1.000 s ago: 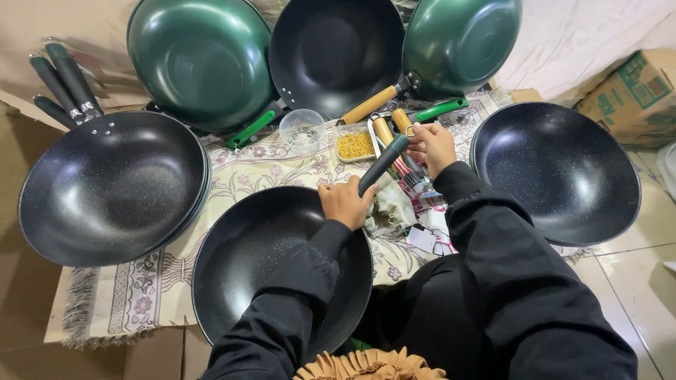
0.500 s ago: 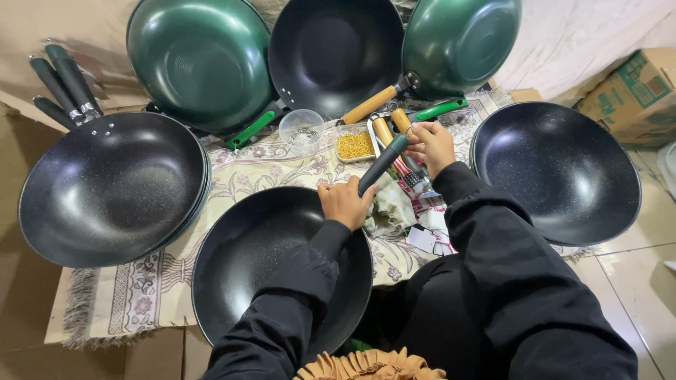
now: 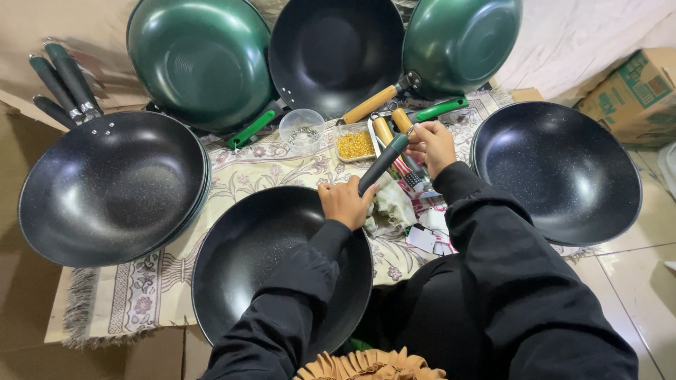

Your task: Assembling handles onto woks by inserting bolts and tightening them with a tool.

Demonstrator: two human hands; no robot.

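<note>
Floor workspace: patterned floral cloth (image 3: 232, 172) laid over cardboard, tiled floor at right, woks all round.

Nearest: black speckled wok (image 3: 260, 267) in front of the person, partly under the left forearm. Left hand (image 3: 343, 204) closed on the wok rim at the base of its dark handle (image 3: 382, 164), which angles up and away. Right hand (image 3: 431, 144) pinched shut at the far end of that handle, on something small and metallic – can't tell if it's a screw, ring or tool tip.

Step in hand, my read: handle fitting/fastening on this wok, with left bracing and right working the end.

Just beyond the hands: crumpled rag (image 3: 391, 211), small tags, a clear empty cup (image 3: 301, 130), a clear tray of yellow-gold small parts (image 3: 355, 144), loose wooden handles (image 3: 382, 129).

Mid: stacked black woks at left (image 3: 105, 190), one black wok at right (image 3: 556, 169).

Far: two green woks (image 3: 201, 60), (image 3: 458, 42) and a black one (image 3: 338, 49) leaned up, spare dark handles far left (image 3: 60, 81), cardboard box far right (image 3: 637, 91).

Next move likely needs a steady left-hand brace and fine right-hand finger control at the handle end.
</note>
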